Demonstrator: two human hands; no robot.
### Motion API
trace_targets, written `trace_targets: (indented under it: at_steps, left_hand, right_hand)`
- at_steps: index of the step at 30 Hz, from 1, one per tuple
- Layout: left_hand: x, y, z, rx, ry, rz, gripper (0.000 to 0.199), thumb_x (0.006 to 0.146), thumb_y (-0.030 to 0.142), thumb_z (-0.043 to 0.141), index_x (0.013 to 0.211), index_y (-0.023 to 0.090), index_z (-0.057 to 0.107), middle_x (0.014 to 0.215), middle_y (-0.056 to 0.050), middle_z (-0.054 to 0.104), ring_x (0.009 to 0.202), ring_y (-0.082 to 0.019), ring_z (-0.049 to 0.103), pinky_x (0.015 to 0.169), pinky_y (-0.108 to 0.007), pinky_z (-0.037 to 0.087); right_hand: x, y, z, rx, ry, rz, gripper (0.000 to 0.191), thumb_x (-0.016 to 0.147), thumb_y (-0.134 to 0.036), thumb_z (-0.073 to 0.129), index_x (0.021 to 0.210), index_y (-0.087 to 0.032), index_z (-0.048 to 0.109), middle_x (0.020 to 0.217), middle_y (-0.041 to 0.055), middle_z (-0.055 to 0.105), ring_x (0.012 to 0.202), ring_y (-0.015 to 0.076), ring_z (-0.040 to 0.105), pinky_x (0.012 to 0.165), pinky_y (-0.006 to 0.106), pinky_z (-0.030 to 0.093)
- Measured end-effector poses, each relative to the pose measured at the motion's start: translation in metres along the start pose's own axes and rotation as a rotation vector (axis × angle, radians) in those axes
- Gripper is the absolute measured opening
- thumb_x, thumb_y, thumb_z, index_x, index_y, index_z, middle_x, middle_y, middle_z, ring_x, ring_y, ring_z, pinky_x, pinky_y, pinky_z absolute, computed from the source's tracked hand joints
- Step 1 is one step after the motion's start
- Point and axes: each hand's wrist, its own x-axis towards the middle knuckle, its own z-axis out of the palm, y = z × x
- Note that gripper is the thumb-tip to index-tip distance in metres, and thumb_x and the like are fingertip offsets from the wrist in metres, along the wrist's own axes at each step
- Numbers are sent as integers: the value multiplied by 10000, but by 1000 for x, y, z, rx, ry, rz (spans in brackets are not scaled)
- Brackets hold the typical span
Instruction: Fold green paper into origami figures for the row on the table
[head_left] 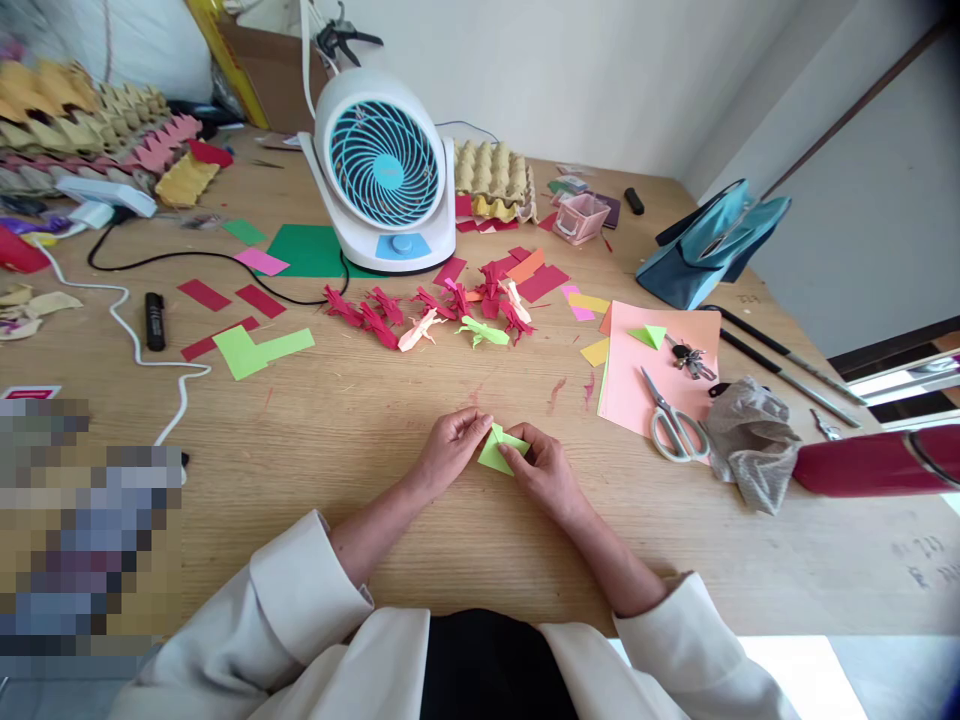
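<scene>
A small folded piece of light green paper is held between both hands, just above the wooden table. My left hand pinches its upper left corner between thumb and fingers. On the other side my right hand grips the paper, the thumb pressed on its face. Beyond the hands lies a row of folded paper figures, several of them red, with a pale peach one and a light green one among them.
Behind the figures stands a white fan. To the right, scissors and keys rest on pink paper, beside a grey cloth and a red bottle. Left are a black marker, green paper pieces and a white cable.
</scene>
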Motion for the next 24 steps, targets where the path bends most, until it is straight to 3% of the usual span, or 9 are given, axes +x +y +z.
trace_targets:
  at_steps: [8, 17, 24]
  left_hand:
    - [0, 0, 0, 6, -32, 20, 315, 880, 430, 554, 722, 159, 568, 658, 28, 496, 634, -110, 438, 596, -224, 358]
    - [2, -10, 0, 79, -50, 92, 208, 859, 349, 577, 789, 157, 613, 698, 18, 544, 651, -117, 471, 612, -233, 367]
    - [2, -9, 1, 70, -34, 73, 157, 840, 305, 581, 801, 156, 610, 721, 12, 573, 668, -119, 505, 622, -230, 387]
  right_hand:
    - [2, 6, 0, 89, -8, 27, 294, 857, -488, 580, 819, -196, 585, 651, -24, 492, 569, 125, 423, 520, 240, 337]
    - [0, 0, -2, 24, -37, -7, 304, 900, -480, 528, 805, -194, 566, 650, -27, 467, 590, 128, 415, 549, 250, 329]
    - [0, -1, -3, -3, -67, -38, 336, 942, -482, 472, 827, -183, 575, 677, -15, 508, 640, 137, 460, 599, 254, 358]
